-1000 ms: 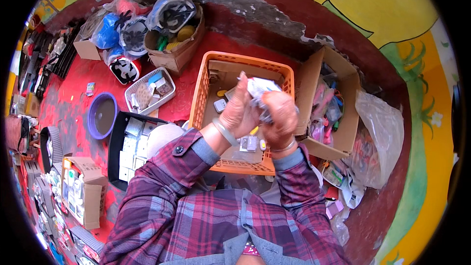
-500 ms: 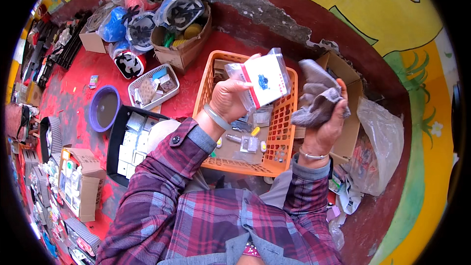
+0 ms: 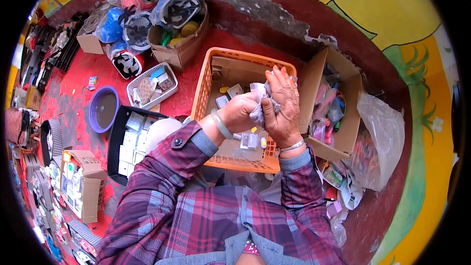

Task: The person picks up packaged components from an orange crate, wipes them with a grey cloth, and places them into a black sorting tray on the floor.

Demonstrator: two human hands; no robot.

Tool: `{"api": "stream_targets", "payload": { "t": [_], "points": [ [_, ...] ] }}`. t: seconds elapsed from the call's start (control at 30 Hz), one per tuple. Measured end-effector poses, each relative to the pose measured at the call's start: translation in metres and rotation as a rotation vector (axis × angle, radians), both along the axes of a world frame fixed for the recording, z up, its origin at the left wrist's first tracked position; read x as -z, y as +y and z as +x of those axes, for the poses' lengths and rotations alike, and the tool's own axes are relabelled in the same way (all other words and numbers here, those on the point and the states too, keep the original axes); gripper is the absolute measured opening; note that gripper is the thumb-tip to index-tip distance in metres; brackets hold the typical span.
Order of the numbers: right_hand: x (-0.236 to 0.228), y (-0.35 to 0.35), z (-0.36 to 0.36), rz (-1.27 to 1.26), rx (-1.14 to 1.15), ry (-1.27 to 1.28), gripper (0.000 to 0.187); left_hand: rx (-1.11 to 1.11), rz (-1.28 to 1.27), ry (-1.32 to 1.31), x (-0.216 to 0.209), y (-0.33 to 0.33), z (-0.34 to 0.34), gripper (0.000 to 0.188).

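Over an orange plastic basket (image 3: pixel 200 99), my two hands meet. My left hand (image 3: pixel 234 113) is closed at the edge of a clear plastic packet (image 3: pixel 256 87), now mostly hidden behind the fingers and cloth. A crumpled grey cloth (image 3: pixel 257 117) lies between the hands. My right hand (image 3: pixel 281 110) presses that cloth against the packet, its fingers straight and together and its thumb across the cloth. Below them in the basket sit small white boxes (image 3: pixel 222 101), clear little packs (image 3: pixel 249 141) and a yellow-and-white piece (image 3: pixel 263 143).
An open cardboard box (image 3: pixel 318 93) of bagged goods stands to the basket's right, beside a clear plastic bag (image 3: pixel 380 142). On the left are a black bin (image 3: pixel 116 154) of white boxes, a purple basin (image 3: pixel 92 113), a white basket (image 3: pixel 158 99) and a carton (image 3: pixel 184 51) with wrapped helmets.
My right hand has moved left with the cloth and now presses it on the packet. The packet, earlier in plain sight, is mostly covered. The right-hand cardboard box shows more of its contents.
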State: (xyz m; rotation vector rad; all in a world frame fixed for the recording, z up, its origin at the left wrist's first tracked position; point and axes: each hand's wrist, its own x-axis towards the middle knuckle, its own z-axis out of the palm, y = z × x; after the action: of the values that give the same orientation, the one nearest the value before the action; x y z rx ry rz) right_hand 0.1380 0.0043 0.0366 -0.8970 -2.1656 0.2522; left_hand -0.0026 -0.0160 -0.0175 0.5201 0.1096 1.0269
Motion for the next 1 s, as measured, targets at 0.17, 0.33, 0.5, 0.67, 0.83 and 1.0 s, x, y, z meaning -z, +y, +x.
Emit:
{"api": "stream_targets", "payload": {
  "t": [0.17,0.33,0.5,0.67,0.83,1.0],
  "points": [
    [0.007,0.018,0.015,-0.023,0.156,0.106,0.043,-0.021,-0.046,0.114,-0.004,-0.005,0.015,0.049],
    [0.017,0.038,0.03,-0.369,0.323,0.485,0.04,0.011,-0.088,0.02,-0.016,-0.002,0.017,0.077],
    [0.025,0.063,0.072,-0.668,0.355,1.313,0.041,-0.1,-0.063,-0.22,-0.029,0.012,0.008,0.085],
    [-0.012,0.026,0.045,-0.27,0.215,0.815,0.048,-0.305,-0.169,-0.088,-0.022,0.016,0.007,0.066],
    [0.029,0.006,-0.004,0.092,0.087,-0.031,0.053,-0.292,-0.308,-0.037,-0.021,0.011,0.013,0.05],
    [0.026,-0.016,-0.026,0.034,-0.024,-0.086,0.05,-0.308,-0.307,-0.007,-0.007,0.015,0.0,0.051]
  ]
}}
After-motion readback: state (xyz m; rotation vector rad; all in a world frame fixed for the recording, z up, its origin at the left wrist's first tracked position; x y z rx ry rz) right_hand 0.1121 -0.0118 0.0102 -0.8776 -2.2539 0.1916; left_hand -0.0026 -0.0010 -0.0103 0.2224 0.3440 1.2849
